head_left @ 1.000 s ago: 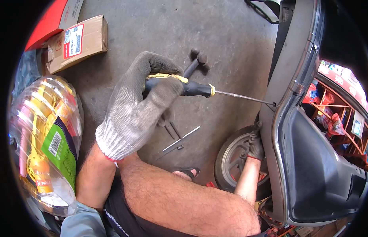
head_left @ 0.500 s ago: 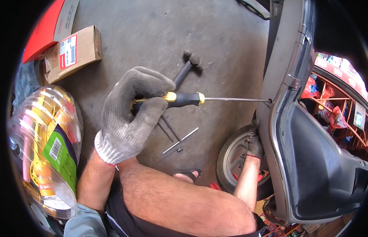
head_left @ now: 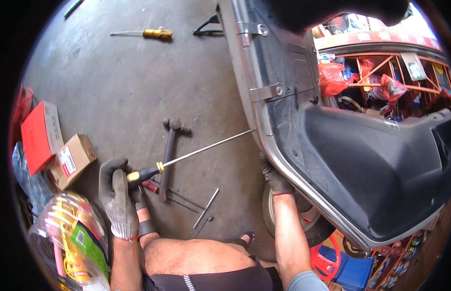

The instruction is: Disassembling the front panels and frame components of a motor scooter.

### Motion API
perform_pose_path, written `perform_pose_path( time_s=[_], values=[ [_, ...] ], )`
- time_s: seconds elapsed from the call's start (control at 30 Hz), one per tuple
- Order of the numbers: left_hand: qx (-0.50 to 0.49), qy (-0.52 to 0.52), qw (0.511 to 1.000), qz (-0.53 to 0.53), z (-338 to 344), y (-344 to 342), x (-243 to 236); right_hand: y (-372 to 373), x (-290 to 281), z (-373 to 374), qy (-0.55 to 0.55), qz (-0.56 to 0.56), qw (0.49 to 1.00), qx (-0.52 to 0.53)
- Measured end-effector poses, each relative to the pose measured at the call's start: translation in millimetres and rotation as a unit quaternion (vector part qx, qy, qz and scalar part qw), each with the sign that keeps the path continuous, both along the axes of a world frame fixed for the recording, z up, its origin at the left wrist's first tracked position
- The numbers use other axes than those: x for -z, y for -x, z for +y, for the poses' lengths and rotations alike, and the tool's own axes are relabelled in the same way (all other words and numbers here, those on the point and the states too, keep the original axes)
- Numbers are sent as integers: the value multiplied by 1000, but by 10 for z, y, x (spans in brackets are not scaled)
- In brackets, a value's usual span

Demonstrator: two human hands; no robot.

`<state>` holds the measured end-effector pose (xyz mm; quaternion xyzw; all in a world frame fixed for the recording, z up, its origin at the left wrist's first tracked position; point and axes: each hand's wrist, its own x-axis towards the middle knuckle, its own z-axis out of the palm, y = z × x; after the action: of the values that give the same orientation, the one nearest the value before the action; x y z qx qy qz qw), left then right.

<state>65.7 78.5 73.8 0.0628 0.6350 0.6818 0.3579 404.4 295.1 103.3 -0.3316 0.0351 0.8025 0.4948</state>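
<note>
1. Two hands in knitted gloves (head_left: pixel 122 218), grey with paler cuffs. The left grip (head_left: pixel 117 194) is closed round the handle end of one long screwdriver (head_left: pixel 160 167), at the near left. The right grip (head_left: pixel 277 180) lies against the near underside of the scooter (head_left: pixel 351 160); its fingers are partly hidden, so I cannot tell how far open it is or what it holds.
2. Two screwdrivers: the long one has a smooth black-and-yellow handle and a slim metal shaft slanting far and right, its tip at the scooter's left edge. The second screwdriver (head_left: pixel 157 34), amber-handled, lies on the concrete floor (head_left: pixel 114 92), far left.
3. One scooter, right: matt black moulded plastic, a shiny curved trim, two metal brackets (head_left: pixel 265 92). One rubber-tyred wheel (head_left: pixel 323 229) shows beneath, near.
4. One hammer (head_left: pixel 168 155), dark and rough-headed, lies under the line of the shaft. Nearer are one straight bright rod (head_left: pixel 206 208) and one red-handled tool (head_left: pixel 150 185).
5. Two cardboard boxes (head_left: pixel 72 162), left, one red and grey, one plain brown. Nearer, one rounded clear plastic pack (head_left: pixel 82 242) with a green label.
</note>
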Motion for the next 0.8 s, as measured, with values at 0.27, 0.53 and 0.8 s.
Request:
perform_pose_path(
  time_s=[0.27, 0.53, 0.8],
  values=[
    [24, 25, 998, 52, 58, -68, -73, -202, 87, -14, 102, 244, 964, 19],
    [31, 28, 998, 53, 38, 50, 5, -282, 275, -69, 55, 115, 989, 76],
    [28, 12, 998, 63, -39, -28, 50, -470, 529, -53, 10, 67, 991, 113]
  ],
)
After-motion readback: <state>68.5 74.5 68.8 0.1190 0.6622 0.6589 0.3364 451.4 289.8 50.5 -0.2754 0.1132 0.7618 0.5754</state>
